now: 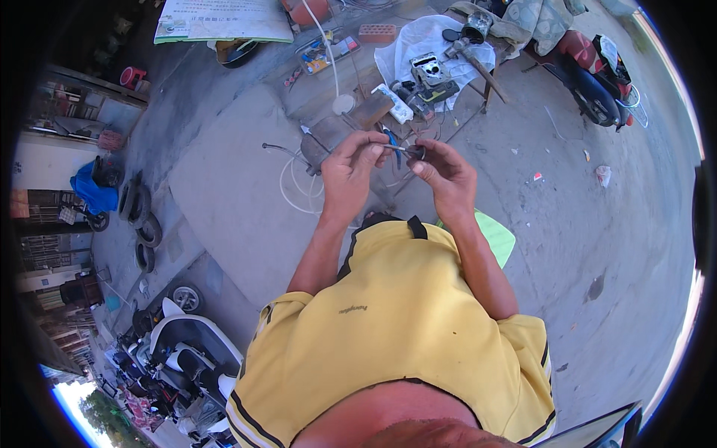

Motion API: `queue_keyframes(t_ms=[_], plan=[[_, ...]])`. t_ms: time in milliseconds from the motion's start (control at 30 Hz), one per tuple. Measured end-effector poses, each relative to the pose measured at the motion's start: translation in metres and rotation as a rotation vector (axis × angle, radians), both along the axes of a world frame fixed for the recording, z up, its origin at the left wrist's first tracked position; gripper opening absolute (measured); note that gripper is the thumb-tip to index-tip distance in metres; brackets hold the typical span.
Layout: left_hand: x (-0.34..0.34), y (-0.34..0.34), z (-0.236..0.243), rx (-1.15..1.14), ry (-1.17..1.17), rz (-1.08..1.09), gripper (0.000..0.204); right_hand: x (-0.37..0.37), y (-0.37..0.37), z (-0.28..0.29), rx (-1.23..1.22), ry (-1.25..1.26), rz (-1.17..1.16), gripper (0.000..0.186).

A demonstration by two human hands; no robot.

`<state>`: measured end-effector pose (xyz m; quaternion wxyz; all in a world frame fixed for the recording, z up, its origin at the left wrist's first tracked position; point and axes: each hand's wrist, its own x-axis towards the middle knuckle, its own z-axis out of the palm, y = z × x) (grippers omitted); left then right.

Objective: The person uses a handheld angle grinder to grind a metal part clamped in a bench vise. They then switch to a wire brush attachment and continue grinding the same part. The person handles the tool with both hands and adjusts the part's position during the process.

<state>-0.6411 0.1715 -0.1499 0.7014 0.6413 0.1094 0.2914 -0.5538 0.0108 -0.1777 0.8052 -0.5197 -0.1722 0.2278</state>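
A thin metal rod with a dark round piece at its right end spans the gap between my hands. My left hand is closed, its thumb and fingers pinching the rod's left part. The fingers of my right hand close around the dark round piece. The part's exact kind cannot be made out. Behind it, blue-handled pliers show among dark metal pieces. A brownish metal cylinder lies just beyond my hands, and a white power strip is to its right.
A white cloth bears metal engine parts and a hammer. Near it are a tool tray and a red brick. A scooter stands far right; tyres and a white motorbike are left.
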Motion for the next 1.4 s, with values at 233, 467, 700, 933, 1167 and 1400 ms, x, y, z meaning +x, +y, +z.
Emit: queue_keyframes(t_ms=[233,467,700,933,1167,1400], plan=[[-0.007,-0.036,0.033,0.278,-0.072,0.121,0.014,0.010,-0.016,0.005,0.320,0.236,0.220,0.040],[-0.013,-0.049,0.054,0.449,-0.049,0.232,0.013,0.009,-0.017,0.010,0.357,0.272,0.338,0.046],[0.006,-0.064,0.073,0.573,0.007,0.263,0.010,0.019,-0.026,0.009,0.392,0.272,0.345,0.042],[0.030,-0.076,0.074,0.604,-0.022,0.224,0.010,0.029,-0.043,0.009,0.409,0.285,0.240,0.040],[0.050,-0.082,0.072,0.599,0.035,0.180,0.011,0.036,-0.057,0.004,0.409,0.274,0.134,0.039],[0.048,-0.076,0.063,0.389,0.067,0.193,0.009,0.034,-0.051,0.003,0.423,0.298,0.158,0.034]])
